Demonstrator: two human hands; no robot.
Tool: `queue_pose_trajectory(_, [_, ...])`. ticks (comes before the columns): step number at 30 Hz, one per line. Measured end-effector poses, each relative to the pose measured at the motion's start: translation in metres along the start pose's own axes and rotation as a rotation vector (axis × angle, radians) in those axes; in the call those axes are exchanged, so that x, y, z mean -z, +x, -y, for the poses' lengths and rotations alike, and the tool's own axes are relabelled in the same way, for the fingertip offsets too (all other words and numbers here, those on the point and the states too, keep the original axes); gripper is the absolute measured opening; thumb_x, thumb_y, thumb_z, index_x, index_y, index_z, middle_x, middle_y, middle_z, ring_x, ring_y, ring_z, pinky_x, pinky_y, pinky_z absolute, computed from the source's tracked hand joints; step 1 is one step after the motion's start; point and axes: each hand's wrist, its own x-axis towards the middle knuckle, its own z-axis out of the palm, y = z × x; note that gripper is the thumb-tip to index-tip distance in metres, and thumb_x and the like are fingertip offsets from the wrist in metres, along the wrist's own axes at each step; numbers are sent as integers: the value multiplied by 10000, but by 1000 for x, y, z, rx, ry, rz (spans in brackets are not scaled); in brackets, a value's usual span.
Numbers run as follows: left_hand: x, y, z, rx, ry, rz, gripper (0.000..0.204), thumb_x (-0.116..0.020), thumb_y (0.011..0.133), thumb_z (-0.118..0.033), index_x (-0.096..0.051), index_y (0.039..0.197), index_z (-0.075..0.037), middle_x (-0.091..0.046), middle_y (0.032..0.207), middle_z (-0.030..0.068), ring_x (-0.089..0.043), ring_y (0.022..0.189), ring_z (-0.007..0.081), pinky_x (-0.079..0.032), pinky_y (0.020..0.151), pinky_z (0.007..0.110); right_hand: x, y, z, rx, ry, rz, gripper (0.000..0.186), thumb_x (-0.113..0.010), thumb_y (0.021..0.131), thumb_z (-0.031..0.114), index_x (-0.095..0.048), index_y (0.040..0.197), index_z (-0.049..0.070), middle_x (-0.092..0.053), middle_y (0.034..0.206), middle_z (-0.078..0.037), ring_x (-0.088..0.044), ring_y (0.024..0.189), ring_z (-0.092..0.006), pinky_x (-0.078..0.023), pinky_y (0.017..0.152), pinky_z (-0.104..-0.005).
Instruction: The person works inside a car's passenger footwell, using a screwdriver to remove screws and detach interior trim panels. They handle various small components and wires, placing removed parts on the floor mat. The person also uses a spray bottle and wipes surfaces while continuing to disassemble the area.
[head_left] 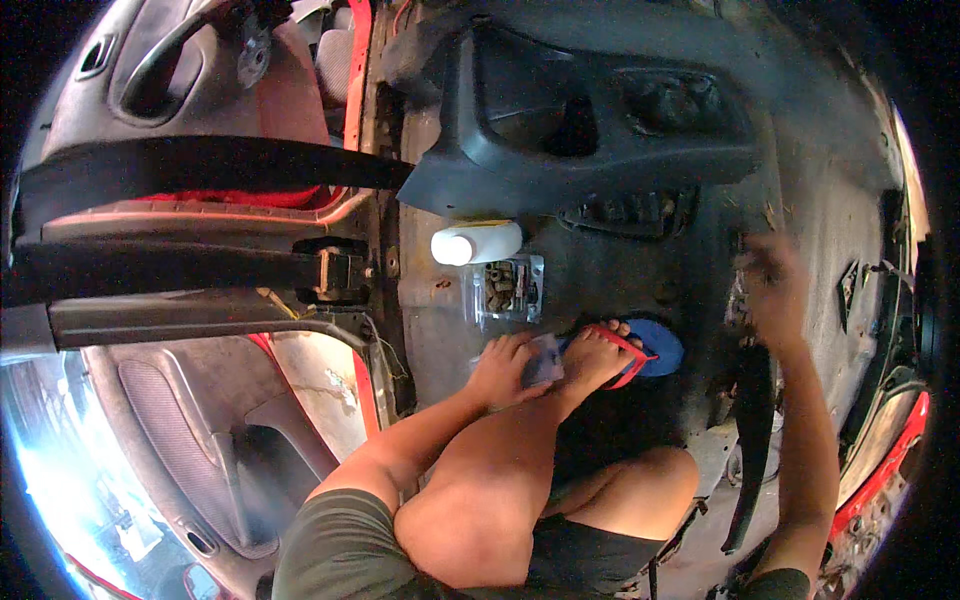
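My left hand [502,372] is low beside my shin, its fingers bent against a clear plastic piece [545,362] that it seems to hold by the edge. Just beyond lies a clear plastic tray [538,280] with several small metal parts [500,287] in it. A white bottle [488,243] lies on its side behind the tray, its cap toward the left. My right hand [775,275] is stretched out at the right, over the floor near a small metal bracket [738,300]. Motion blurs its fingers, so whether it holds anything is unclear.
A large dark plastic console [610,165] spans the far side of the bare car floor [430,290]. Black straps [200,165] cross from the left past the door sill. My foot in a red-strapped blue flip-flop [660,345] stands in the middle. A black strip [750,450] runs beside my right forearm.
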Motion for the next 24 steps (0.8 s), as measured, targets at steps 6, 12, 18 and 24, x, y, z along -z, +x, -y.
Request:
queue_pose_trajectory(6, [-9,-69,32,347,67,-219,583,-850,713,-352,-544,1110,-55,-545,1231,160,-520,1165,375,-418,966,484,-219,-26,59,127,-77,680,261,-746,885,189,-687,1054,-1,-731,962,-234,-725,920,-389,-572,797,-453])
queue_pose_trajectory(12, [-4,-61,47,615,36,-463,551,-879,714,-306,-482,1012,-68,-515,1085,142,-518,1052,370,-434,901,476,-332,-38,31,-79,313,407,228,-734,921,164,-735,1092,13,-764,946,-194,-752,856,-320,-585,773,-411])
queue_pose_trajectory(18, [-4,-45,12,447,-265,-401,611,-928,646,-356,-468,922,-64,-498,929,139,-556,870,369,-477,723,461,-279,-107,52,-310,188,628,341,-692,993,274,-707,1196,1,-758,1030,-141,-723,918,-224,-571,825,-347])
queue_pose_trajectory(24, [20,19,-28,274,-228,-257,718,-979,588,-413,-514,992,-46,-566,963,174,-611,838,408,-532,701,466,-245,-139,41,-326,345,379,346,-651,1024,264,-697,1193,-34,-724,1045,-99,-670,899,-169,-549,802,-310])
